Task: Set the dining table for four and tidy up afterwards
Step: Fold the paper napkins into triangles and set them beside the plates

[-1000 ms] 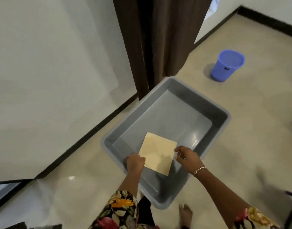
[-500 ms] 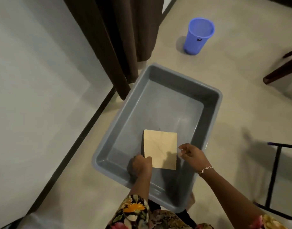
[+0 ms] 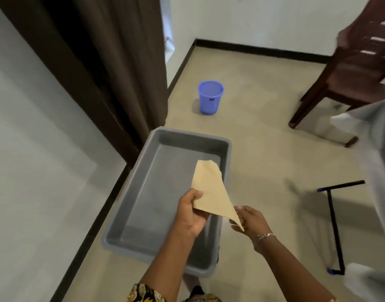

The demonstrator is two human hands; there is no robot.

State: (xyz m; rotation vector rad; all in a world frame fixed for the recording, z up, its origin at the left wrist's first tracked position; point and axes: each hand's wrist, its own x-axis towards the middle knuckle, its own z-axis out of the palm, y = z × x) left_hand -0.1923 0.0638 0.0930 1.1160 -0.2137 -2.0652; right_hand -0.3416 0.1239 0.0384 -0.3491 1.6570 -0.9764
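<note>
A grey tub (image 3: 130, 192) sits on the floor beside a brown curtain (image 3: 122, 73). A blue bucket (image 3: 210, 97) stands beyond it, and a wooden chair (image 3: 350, 73) and a black frame (image 3: 333, 225) are off to the right. Nothing blocks the tub. A beige napkin (image 3: 211, 192) hangs over the tub's near right part, lifted clear of the bottom. The left hand (image 3: 191, 214) pinches its near edge and the right hand (image 3: 250, 221) grips the lower corner, fingers (image 3: 239, 209) curled round it.
</note>
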